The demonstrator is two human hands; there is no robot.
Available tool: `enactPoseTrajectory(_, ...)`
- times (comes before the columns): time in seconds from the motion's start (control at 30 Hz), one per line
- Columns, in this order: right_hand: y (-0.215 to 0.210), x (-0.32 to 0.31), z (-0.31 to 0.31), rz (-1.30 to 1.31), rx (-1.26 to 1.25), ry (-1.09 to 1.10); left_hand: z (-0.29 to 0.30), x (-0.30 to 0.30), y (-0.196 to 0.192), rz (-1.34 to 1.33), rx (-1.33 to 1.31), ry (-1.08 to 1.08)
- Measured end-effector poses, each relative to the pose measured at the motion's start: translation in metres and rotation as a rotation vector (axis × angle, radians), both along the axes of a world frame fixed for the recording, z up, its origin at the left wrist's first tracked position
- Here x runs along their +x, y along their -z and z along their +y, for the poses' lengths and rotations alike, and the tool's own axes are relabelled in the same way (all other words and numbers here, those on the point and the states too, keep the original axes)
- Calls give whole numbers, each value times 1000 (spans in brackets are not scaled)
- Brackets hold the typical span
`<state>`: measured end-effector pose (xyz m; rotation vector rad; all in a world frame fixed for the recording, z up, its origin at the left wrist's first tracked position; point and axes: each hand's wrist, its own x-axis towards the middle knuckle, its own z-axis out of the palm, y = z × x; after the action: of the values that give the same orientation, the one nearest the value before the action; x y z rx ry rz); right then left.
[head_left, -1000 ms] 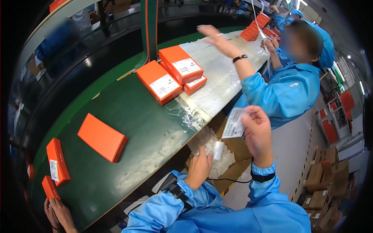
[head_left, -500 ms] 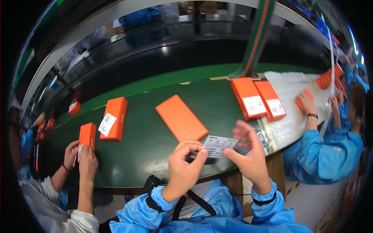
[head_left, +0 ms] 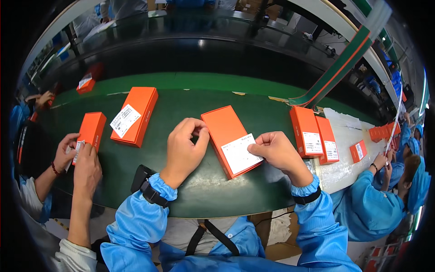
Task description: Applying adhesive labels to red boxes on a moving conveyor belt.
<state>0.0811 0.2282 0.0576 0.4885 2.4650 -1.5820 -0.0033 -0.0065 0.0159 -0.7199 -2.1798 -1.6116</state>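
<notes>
An orange box [head_left: 222, 120] lies flat and tilted on the green work surface in front of me. Over its lower part sits a white printed label [head_left: 238, 156], its right end jutting slightly past the box's edge. My right hand [head_left: 276, 152] pinches that right end between thumb and curled fingers. My left hand [head_left: 186, 147] is at the box's left edge, fingers bent and thumb close to the index finger. No object shows in it. Whether its fingertips touch the box, I cannot tell.
Labelled orange boxes stand at left [head_left: 140, 115] and right [head_left: 306, 131]. A co-worker's hands [head_left: 86, 167] hold another box [head_left: 92, 129] at far left. At right, a co-worker in blue [head_left: 371, 204] sits beside a pale sheet [head_left: 342, 174]. A green post [head_left: 335, 68] rises behind.
The label, held up in both hands before, now lies over the box's lower part. My left hand has left it and moved left and up to the box's edge. The view has shifted.
</notes>
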Motion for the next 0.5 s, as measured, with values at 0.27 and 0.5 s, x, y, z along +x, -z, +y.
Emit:
enactPoseTrajectory(0.27,3,-7,-3,-37,-39,26,11,7,15,-178,76,126)
enactPoseTrajectory(0.5,6,-5,-2,-30,-48,17,13,8,17,-223,82,133)
